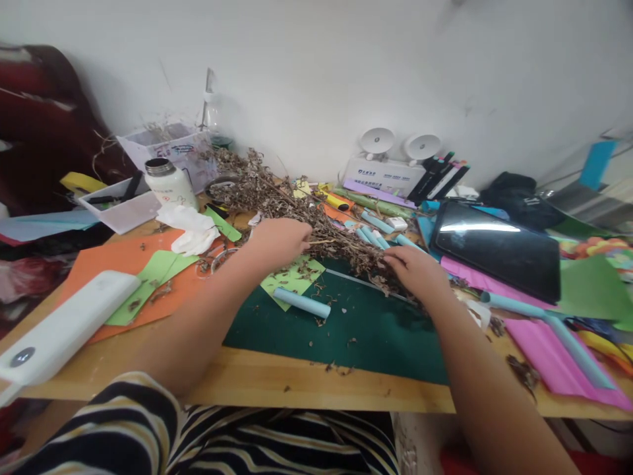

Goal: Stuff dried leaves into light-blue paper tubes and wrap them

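A big bundle of dried plant stems with crumpled brown leaves (pixel 257 188) lies slantwise across the middle of the table. My left hand (pixel 283 241) is closed, its fingertips pinching a pale stem on the bundle's near side. At the bundle's right end, my right hand (pixel 420 270) has its thumb and fingers closed on the dry leaves. Beneath both hands is a dark green cutting mat (pixel 341 346) sprinkled with leaf crumbs. A rolled light blue paper tube (pixel 302 303) rests there, partly over a light green paper sheet (pixel 299 277).
At left are a white handheld device (pixel 74 323), orange paper (pixel 171 300), crumpled tissue (pixel 190 227) and an open bottle (pixel 168 185). A black tablet (pixel 499 254) and pink paper (pixel 554 356) lie at right. Markers (pixel 440 178) and a two-lamp emergency light (pixel 388 170) stand by the wall.
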The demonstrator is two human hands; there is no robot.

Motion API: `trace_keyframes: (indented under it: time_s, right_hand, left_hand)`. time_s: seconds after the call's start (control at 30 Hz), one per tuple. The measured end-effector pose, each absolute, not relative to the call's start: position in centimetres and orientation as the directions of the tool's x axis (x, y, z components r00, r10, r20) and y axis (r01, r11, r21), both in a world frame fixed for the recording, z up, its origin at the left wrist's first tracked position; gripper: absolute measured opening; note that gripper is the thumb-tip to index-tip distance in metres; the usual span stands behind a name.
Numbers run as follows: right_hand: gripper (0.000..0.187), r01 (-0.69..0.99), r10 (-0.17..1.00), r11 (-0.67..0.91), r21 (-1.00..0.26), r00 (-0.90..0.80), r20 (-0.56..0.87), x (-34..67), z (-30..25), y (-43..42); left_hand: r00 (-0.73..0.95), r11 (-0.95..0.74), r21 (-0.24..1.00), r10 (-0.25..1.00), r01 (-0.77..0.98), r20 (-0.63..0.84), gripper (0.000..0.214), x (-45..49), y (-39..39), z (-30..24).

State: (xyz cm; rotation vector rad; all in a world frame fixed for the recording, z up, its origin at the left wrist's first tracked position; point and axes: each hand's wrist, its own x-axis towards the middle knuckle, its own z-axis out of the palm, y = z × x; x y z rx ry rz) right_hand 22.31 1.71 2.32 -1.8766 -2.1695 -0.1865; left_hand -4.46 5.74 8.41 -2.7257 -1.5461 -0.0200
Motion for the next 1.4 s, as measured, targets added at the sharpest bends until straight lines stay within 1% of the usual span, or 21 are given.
trace_keyframes:
  time_s: [0.1,0.17,0.23,0.3,0.37,0.4,0.43,0.5,0.57,0.63,0.7,0.77,0.83,0.87,0.93,0.97,1.07,1.13,1.23,1.33,1.4]
  right_hand:
    - [0.027,0.987,0.956,0.133,-0.094,-0.103,0.274,22.2,2.1,1.7]
    - [0.028,0.986,0.959,0.127,-0.105,-0.095,0.266,22.2,2.0,1.7]
    - [0.027,0.985,0.961,0.127,-0.114,-0.094,0.26,22.2,1.9,1.7]
    - [0.027,0.984,0.962,0.132,-0.12,-0.098,0.255,22.3,1.9,1.7]
    - [0.026,0.982,0.962,0.14,-0.123,-0.105,0.253,22.3,2.0,1.7]
    - [0.026,0.982,0.961,0.142,-0.124,-0.107,0.253,22.3,2.0,1.7]
    - [0.026,0.982,0.961,0.143,-0.125,-0.107,0.255,22.3,2.0,1.7]
    - [0.026,0.982,0.961,0.139,-0.126,-0.102,0.259,22.3,2.0,1.6]
    - [0.026,0.983,0.96,0.129,-0.128,-0.092,0.264,22.3,2.1,1.5]
    - [0.025,0.984,0.959,0.121,-0.129,-0.082,0.272,22.1,2.3,1.6]
    - [0.025,0.985,0.956,0.115,-0.127,-0.075,0.283,21.9,2.7,1.9]
    - [0.025,0.99,0.95,0.079,-0.119,-0.039,0.309,21.7,3.2,2.0]
    - [0.027,0.993,0.929,-0.043,-0.108,0.079,0.362,21.6,3.8,1.7]
    - [0.029,0.987,0.908,-0.115,-0.108,0.149,0.391,21.6,3.9,1.5]
    - [0.032,0.966,0.862,-0.232,-0.117,0.26,0.436,21.9,3.9,0.6]
    - [0.032,0.959,0.85,-0.257,-0.117,0.282,0.444,22.1,3.7,0.1]
    - [0.031,0.971,0.871,-0.232,-0.062,0.235,0.432,22.8,2.3,-1.3]
    - [0.033,0.981,0.896,-0.191,-0.02,0.182,0.406,23.2,1.4,-1.6]
    - [0.031,0.987,0.935,-0.153,-0.04,0.157,0.318,23.6,1.2,-0.9]
    - [0.031,0.987,0.953,-0.145,-0.073,0.159,0.258,23.9,2.7,0.4]
    - [0.032,0.985,0.947,-0.14,-0.105,0.164,0.276,24.2,4.3,1.4]
  left_hand:
    - [0.464,-0.463,0.079,0.886,0.883,0.012,0.019,-6.7,5.0,11.2]
    - [0.414,-0.423,0.105,0.905,0.9,0.097,0.021,-8.4,4.6,12.6]
    - [0.32,-0.357,0.149,0.92,0.922,0.225,0.027,-10.3,4.8,13.1]
    - [0.109,-0.198,0.199,0.915,0.96,0.389,0.035,-12.2,5.8,12.7]
    - [-0.139,0.012,0.251,0.856,0.968,0.498,0.04,-14.0,7.3,11.7]
    - [-0.206,0.073,0.274,0.843,0.959,0.496,0.04,-14.7,8.0,11.1]
    - [-0.226,0.094,0.29,0.856,0.952,0.464,0.042,-15.3,8.7,10.7]
    - [-0.263,0.138,0.31,0.874,0.941,0.408,0.054,-15.8,9.6,10.1]
    - [-0.184,0.064,0.269,0.874,0.961,0.45,0.057,-15.1,9.7,10.1]
    - [0.014,-0.126,0.179,0.851,0.976,0.524,0.042,-13.1,9.1,10.3]
    - [0.225,-0.329,0.129,0.835,0.935,0.502,0.035,-10.0,8.1,9.9]
    - [0.435,-0.502,0.112,0.824,0.858,0.363,0.033,-6.5,7.2,8.8]
    - [0.556,-0.583,0.089,0.803,0.808,0.213,0.031,-3.7,6.5,7.0]
    - [0.602,-0.619,0.075,0.781,0.782,0.166,0.03,-2.7,6.2,6.1]
    - [0.648,-0.656,0.035,0.751,0.754,0.131,0.028,-1.6,6.0,4.5]
    - [0.659,-0.666,0.015,0.742,0.746,0.122,0.028,-1.4,6.0,4.0]
    - [0.652,-0.653,-0.032,0.748,0.756,0.127,0.03,-1.6,6.1,3.1]
    - [0.634,-0.635,-0.056,0.752,0.77,0.18,0.033,-1.7,6.1,3.0]
    - [0.649,-0.659,-0.076,0.702,0.748,0.293,0.035,-1.6,6.0,3.1]
    - [0.717,-0.759,-0.007,0.613,0.652,0.332,0.028,-1.2,5.7,3.3]
    - [0.745,-0.807,0.119,0.582,0.578,0.326,0.026,-0.9,5.4,3.3]
